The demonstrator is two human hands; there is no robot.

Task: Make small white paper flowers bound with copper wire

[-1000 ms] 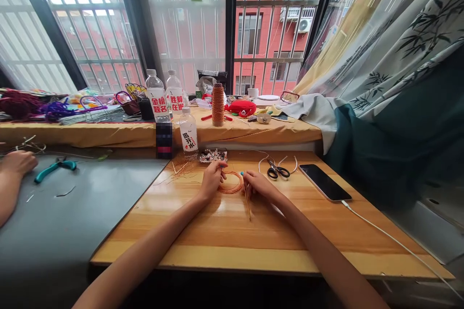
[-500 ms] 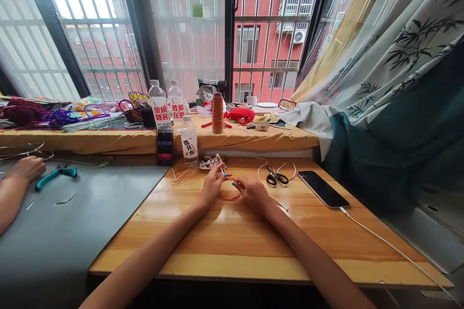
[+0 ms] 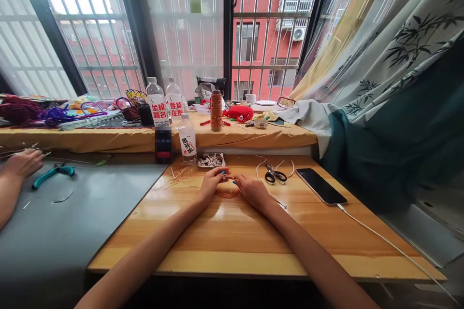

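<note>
Three water bottles (image 3: 188, 138), one scissors (image 3: 274, 174), one phone (image 3: 321, 186)

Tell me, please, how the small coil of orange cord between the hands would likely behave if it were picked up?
The orange cord coil looks thin and loosely looped, so it would probably sag and spread. It seems light, lying flat on the wooden table. With the left hand and right hand touching it, loops may snag.

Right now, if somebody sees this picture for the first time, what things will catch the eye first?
Two bare hands, left hand and right hand, meet over a thin coil of orange wire at the middle of the pale wooden table. Black-handled scissors and a black smartphone lie to the right; behind, a tall spool of orange thread stands on the yellow-covered sill.
</note>
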